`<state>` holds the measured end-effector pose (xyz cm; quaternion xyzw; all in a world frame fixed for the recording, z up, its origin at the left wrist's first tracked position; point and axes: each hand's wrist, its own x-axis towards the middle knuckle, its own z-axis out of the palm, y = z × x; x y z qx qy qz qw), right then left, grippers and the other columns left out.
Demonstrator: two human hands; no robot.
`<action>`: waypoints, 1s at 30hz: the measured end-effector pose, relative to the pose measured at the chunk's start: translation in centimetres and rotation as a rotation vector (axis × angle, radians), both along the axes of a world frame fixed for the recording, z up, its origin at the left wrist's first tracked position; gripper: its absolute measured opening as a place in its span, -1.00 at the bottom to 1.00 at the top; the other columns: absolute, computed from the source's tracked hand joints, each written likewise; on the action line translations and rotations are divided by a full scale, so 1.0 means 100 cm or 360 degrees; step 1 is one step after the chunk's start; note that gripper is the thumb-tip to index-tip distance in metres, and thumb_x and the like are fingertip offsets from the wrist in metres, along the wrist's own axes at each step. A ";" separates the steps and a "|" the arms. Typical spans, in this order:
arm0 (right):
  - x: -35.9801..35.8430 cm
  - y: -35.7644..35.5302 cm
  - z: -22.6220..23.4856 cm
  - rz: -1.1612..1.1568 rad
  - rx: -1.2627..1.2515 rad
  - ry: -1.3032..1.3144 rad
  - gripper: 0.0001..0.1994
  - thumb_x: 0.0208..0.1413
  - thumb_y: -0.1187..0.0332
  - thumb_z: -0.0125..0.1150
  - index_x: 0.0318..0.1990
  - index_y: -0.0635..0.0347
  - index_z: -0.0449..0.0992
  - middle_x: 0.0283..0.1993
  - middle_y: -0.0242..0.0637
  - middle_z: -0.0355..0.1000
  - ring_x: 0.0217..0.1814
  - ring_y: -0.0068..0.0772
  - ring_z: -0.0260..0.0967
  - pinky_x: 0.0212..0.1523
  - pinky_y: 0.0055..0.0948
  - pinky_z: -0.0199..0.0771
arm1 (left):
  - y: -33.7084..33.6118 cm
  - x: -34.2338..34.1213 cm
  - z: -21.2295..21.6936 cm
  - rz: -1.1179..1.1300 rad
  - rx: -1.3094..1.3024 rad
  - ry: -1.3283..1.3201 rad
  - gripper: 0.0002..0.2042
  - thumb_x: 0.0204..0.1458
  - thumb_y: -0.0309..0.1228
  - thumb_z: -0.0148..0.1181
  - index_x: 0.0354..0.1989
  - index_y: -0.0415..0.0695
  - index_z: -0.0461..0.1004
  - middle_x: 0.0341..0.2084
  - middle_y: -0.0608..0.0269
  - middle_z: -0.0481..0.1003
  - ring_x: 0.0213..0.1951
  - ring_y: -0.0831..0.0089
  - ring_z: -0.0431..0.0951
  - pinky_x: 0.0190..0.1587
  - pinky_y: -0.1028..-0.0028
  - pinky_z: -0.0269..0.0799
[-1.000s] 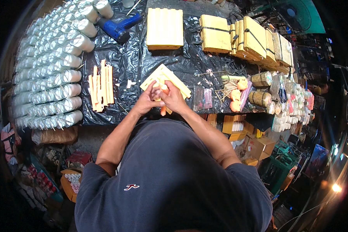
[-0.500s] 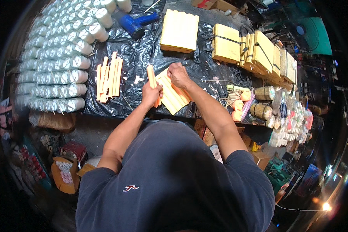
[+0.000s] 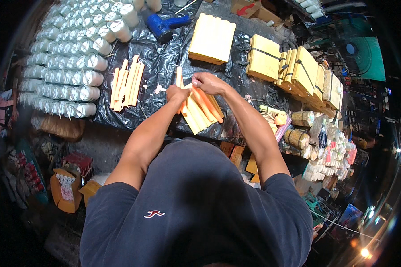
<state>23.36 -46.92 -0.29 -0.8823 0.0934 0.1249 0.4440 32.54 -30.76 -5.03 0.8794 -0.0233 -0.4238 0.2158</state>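
Observation:
My left hand (image 3: 178, 94) is closed around a slim orange candle (image 3: 179, 76), whose upper end sticks out above the fist. Just right of it lies a yellow ridged slab (image 3: 194, 116) with long parallel grooves, on black plastic sheeting (image 3: 158, 73). Another orange candle (image 3: 211, 108) slants across the slab. Over that candle's upper end my right hand (image 3: 208, 83) is closed in a pinch; what its fingertips hold is too small to make out. Several loose orange candles (image 3: 128, 84) lie in a bunch to the left.
Rows of white cylinders (image 3: 82, 78) fill the left side. A blue heat gun (image 3: 159, 27) lies at the back, beside a stack of yellow ridged slabs (image 3: 212, 38). Strapped yellow blocks (image 3: 263, 57) run along the right, with bagged bundles (image 3: 323, 147) nearer me.
My left hand has come up closer to my right hand, its candle now more upright. The candle across the slab shows more plainly. The whole view has shifted slightly.

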 end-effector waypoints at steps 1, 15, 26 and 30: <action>-0.004 0.001 0.018 0.0105 0.0064 0.0022 -0.76 0.39 0.25 0.10 -0.27 0.24 0.41 -0.40 -0.21 0.38 -0.31 -0.29 0.31 -0.20 -0.22 0.37 | 0.014 0.004 -0.035 0.0007 -0.0334 0.0143 -0.57 0.01 -0.15 0.56 -0.10 -0.24 0.67 -0.20 0.00 0.71 -0.23 0.15 0.76 -0.22 0.22 0.69; -0.008 0.041 0.101 -0.1039 0.1701 -0.0302 -0.86 0.49 0.37 0.08 -0.20 0.15 0.44 -0.30 -0.36 0.45 -0.40 -0.62 0.27 -0.38 -0.59 0.32 | 0.049 -0.032 0.045 0.0064 -0.2335 0.1902 -0.27 0.21 0.15 0.29 0.33 -0.16 0.28 0.00 -0.04 0.59 0.04 0.01 0.67 0.19 -0.01 0.60; -0.016 0.162 0.014 -0.1345 0.2168 0.0066 -0.35 0.18 0.55 0.41 0.38 0.17 0.24 0.04 -0.25 0.50 0.01 -0.41 0.54 -0.01 -0.29 0.69 | 0.138 -0.017 0.052 0.0513 -0.1198 0.1595 -0.70 0.07 -0.69 0.30 -0.02 -0.26 0.48 -0.30 0.02 0.60 -0.38 0.17 0.71 -0.28 0.17 0.74; 0.025 0.192 -0.016 -0.1370 0.1793 0.0181 -0.41 0.08 0.72 0.39 0.24 0.24 0.28 -0.06 -0.14 0.52 -0.10 -0.22 0.62 -0.06 -0.22 0.74 | 0.154 -0.001 0.031 0.0371 -0.1145 0.1293 -0.77 0.07 -0.67 0.26 -0.08 -0.30 0.51 -0.38 0.02 0.62 -0.39 0.20 0.71 -0.34 0.28 0.70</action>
